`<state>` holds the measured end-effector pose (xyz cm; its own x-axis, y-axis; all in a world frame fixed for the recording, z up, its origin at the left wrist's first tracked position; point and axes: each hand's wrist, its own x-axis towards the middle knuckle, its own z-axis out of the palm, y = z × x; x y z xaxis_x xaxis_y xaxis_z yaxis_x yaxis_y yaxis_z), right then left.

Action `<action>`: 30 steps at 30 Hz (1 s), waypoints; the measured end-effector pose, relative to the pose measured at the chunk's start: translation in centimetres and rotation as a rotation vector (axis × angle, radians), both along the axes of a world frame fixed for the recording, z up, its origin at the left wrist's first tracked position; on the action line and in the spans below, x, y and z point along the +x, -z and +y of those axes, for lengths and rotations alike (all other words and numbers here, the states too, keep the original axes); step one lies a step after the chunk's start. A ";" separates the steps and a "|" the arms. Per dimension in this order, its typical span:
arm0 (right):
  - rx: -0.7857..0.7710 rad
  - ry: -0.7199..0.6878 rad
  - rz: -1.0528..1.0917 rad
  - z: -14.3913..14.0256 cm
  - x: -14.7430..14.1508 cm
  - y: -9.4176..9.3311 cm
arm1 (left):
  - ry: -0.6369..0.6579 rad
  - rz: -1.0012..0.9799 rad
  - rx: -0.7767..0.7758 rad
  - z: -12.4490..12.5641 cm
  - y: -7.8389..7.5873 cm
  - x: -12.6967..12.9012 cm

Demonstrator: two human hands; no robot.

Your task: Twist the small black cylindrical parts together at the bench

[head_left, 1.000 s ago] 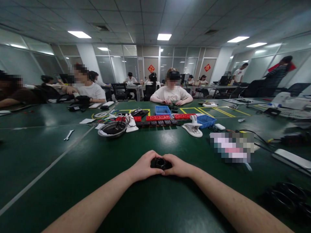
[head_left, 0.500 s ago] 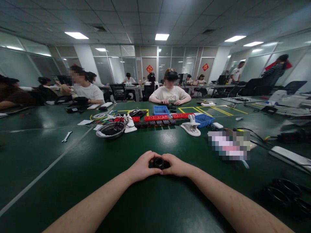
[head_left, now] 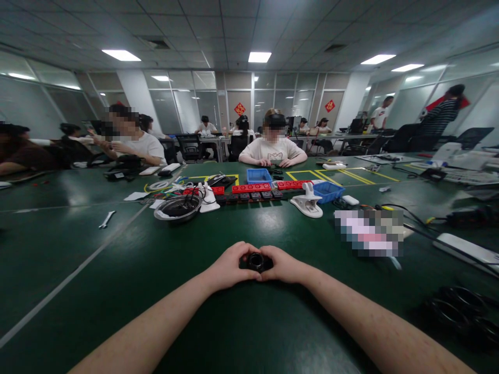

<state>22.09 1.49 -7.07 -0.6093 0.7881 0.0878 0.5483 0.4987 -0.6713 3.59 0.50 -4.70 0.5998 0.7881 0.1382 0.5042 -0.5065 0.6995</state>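
A small black round part with a ring-shaped opening [head_left: 255,261] sits between my two hands, close above or on the green table; I cannot tell which. My left hand [head_left: 235,266] curls around its left side, thumb at the near edge and fingers at the far edge. My right hand [head_left: 278,265] cups the right side in the same way. Both thumbs meet or nearly meet in front of it. The part's underside and sides are hidden by my fingers.
Several black rings [head_left: 448,310] lie at the right. Beyond my hands stand a metal bowl [head_left: 166,217], white clamp [head_left: 307,205], red power strips [head_left: 250,188] and blue bins [head_left: 328,193]. A wrench [head_left: 106,219] lies left. Another person [head_left: 271,150] sits opposite.
My hands and the black part stay almost still. At the left, a seated co-worker has raised their hands a little.
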 end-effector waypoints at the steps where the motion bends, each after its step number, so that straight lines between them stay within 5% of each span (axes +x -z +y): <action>1: 0.007 0.028 -0.018 -0.1 -0.1 0.0 | -0.013 0.009 0.008 -0.1 0.0 0.1; 10: 0.380 0.392 -0.377 -1.4 -2.4 0.3 | -0.394 0.047 0.172 -1.1 1.1 1.9; 13: 0.378 0.367 -0.269 -1.7 -2.2 0.3 | -0.344 0.034 0.164 -0.9 1.1 1.6; 20: 0.104 -0.022 0.017 -0.3 -0.2 0.2 | -0.053 -0.028 0.027 0.2 0.7 0.0; 30: 0.039 -0.077 0.033 0.1 0.1 -0.2 | -0.023 -0.062 -0.038 0.5 1.1 -0.1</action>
